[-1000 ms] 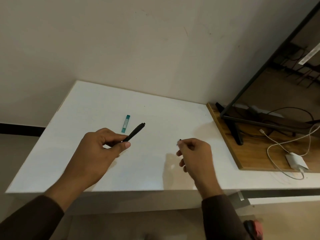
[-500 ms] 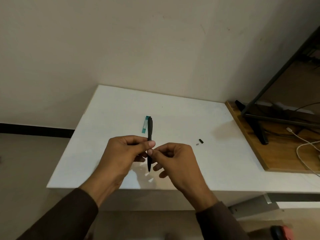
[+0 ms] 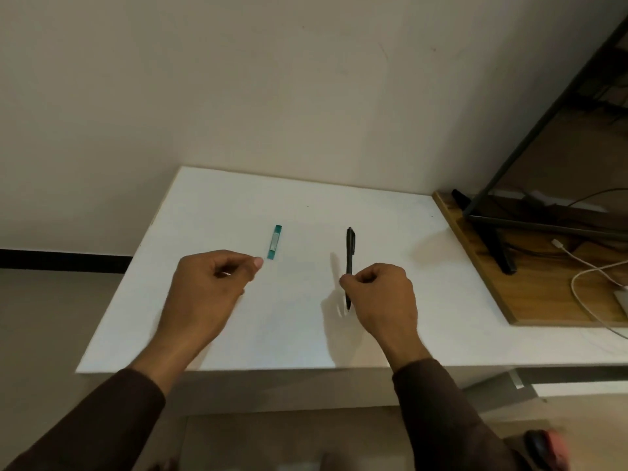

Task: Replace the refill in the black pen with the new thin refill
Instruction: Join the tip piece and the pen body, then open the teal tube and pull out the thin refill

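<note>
Two bare hands are held apart above the white rectangular tabletop (image 3: 210, 212). The slim black plastic pen (image 3: 349, 253) is pinched low on its barrel between thumb and curled fingers of the right hand (image 3: 380, 300), upright, its tip below the grip and its clip end standing beyond the knuckles; this hold is judged to steady the barrel for work on it. The left hand (image 3: 207, 290) is loosely curled, thumb extended; a faint pale glint is seen inside the curl, but whether anything is held cannot be told. The small teal rectangular packet (image 3: 274, 242), judged to contain the new thin refill, lies flat just beyond the left thumb, within easy reach. No loose refill is visible.
</note>
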